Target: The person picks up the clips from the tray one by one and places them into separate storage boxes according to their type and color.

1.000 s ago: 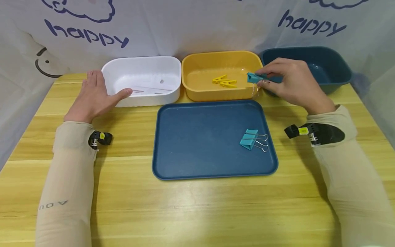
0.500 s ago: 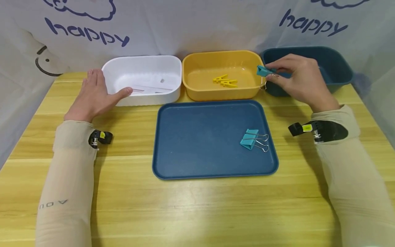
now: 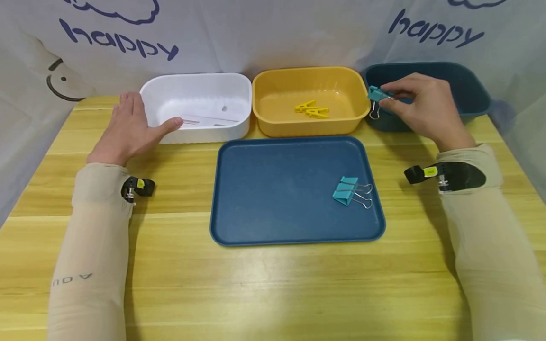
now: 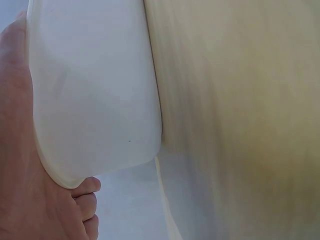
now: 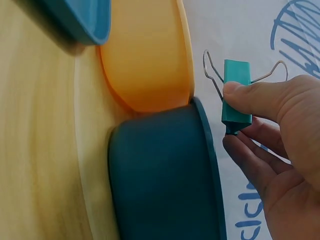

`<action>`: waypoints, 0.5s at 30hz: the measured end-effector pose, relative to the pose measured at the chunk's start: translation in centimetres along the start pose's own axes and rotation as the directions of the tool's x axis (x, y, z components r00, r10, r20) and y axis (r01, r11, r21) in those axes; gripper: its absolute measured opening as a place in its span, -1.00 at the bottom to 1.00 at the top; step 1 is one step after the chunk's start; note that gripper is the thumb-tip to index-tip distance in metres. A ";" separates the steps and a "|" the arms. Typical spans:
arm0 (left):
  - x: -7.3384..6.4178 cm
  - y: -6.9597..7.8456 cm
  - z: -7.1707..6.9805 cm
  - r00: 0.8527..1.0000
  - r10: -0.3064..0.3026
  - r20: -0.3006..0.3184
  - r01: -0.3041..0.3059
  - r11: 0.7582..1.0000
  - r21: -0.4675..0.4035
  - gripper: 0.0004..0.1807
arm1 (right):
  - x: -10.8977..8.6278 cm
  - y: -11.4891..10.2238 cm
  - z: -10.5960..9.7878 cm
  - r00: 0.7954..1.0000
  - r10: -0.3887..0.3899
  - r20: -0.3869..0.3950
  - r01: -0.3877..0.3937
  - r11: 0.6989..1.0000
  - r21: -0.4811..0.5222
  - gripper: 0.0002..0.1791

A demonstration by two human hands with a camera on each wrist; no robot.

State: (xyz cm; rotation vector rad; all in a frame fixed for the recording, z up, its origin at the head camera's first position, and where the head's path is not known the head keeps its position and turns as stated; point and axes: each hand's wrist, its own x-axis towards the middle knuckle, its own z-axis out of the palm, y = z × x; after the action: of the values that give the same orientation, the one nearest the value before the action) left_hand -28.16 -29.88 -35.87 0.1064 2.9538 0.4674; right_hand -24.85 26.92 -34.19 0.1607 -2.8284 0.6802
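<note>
My right hand pinches a teal binder clip between thumb and fingers, its wire handles spread apart. It holds the clip above the left end of the dark teal bin, near the yellow bin. At the left, my left hand rests against the left end of the white bin, fingers straight and thumb stretched along the front rim. Another teal binder clip lies on the right side of the blue tray.
Yellow clothespins lie in the yellow bin. Inside the white bin are thin sticks and a small grey item, too small to identify. The three bins stand in a row at the back of the wooden table, before a printed cloth.
My right hand has moved rightward with the binder clip, from over the yellow bin's right end to the dark teal bin's left end. My left hand has stayed at the white bin.
</note>
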 end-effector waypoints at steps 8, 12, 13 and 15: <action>0.1 0.0 0.1 1.000 0.003 0.000 -0.003 1.000 0.001 0.39 | 0.1 0.8 0.0 0.999 0.049 0.005 -0.049 0.999 0.002 -0.56; 0.1 -0.1 0.1 1.000 0.004 0.004 -0.004 1.000 0.003 0.39 | 0.1 1.2 -0.1 0.998 0.067 0.011 -0.067 0.998 -0.003 -0.55; 0.1 -0.1 0.1 1.000 0.003 0.004 -0.003 1.000 0.003 0.39 | 0.1 1.3 -0.1 0.997 0.078 0.014 -0.078 0.997 -0.009 -0.54; 0.1 -0.1 0.1 1.000 0.001 0.007 -0.001 1.000 0.004 0.39 | 0.1 1.5 -0.1 0.995 0.094 0.015 -0.094 0.996 -0.008 -0.54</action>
State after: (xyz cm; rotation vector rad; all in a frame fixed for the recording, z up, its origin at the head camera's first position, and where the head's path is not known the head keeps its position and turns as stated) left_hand -28.26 -29.95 -35.96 0.1103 2.9486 0.4603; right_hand -25.20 28.30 -34.70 0.0320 -2.8677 0.6903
